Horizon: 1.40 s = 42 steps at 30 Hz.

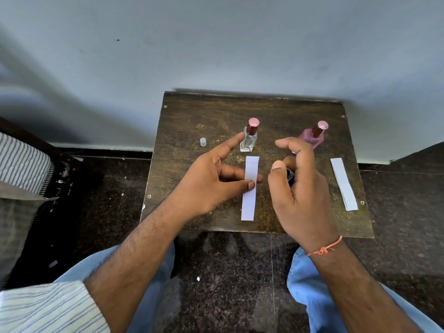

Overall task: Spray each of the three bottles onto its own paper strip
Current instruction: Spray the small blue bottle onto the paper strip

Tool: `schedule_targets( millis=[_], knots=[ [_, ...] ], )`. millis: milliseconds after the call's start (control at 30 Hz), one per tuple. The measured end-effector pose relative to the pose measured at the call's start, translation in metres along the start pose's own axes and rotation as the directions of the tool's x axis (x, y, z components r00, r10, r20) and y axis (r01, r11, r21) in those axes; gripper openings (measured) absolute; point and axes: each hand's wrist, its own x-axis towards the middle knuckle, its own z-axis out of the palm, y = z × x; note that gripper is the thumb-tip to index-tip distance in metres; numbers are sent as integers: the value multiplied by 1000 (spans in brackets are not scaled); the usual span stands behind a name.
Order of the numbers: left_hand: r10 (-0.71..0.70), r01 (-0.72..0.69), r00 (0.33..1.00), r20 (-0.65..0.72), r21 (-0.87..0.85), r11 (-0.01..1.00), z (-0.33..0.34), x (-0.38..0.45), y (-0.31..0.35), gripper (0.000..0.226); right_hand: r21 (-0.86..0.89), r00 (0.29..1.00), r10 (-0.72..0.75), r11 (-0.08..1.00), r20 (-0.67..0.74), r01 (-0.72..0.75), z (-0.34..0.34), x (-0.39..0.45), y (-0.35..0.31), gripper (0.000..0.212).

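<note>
My left hand (213, 179) pinches a white paper strip (249, 188) between thumb and fingers, holding it above the small wooden table (192, 116). My right hand (298, 186) grips a small dark blue bottle (290, 177), mostly hidden by the fingers, just right of the strip. A clear glass bottle with a dark red cap (249, 135) stands behind the strip. A pink bottle with a rose cap (313, 135) stands at the back right, partly behind my right fingers. More white strips (343, 183) lie stacked near the right edge.
A small translucent cap (203, 142) stands on the table at the back left. The table sits against a pale wall, over a dark speckled floor. A striped cushion or cloth (21, 162) lies at the left. My knees in blue trousers are below the table's front edge.
</note>
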Motion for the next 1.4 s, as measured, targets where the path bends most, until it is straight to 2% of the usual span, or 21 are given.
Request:
schedule_targets(
  millis=[233, 900, 1167, 1400],
  knots=[
    [-40, 40, 999, 11, 47, 998, -1, -2, 2, 100, -18, 1000, -21, 1000, -4, 21, -3, 0, -1, 36],
    [-78, 78, 997, 9, -7, 997, 1, -2, 9, 99, -70, 997, -76, 995, 24, 77, -3, -3, 3, 35],
    [-65, 64, 998, 9, 21, 998, -1, -4, 10, 99, -66, 997, -60, 996, 40, 63, -4, -1, 2, 37],
    [-73, 73, 997, 15, 12, 997, -3, -6, 10, 98, -19, 995, 36, 999, 94, -34, -2, 0, 1, 34]
  ],
)
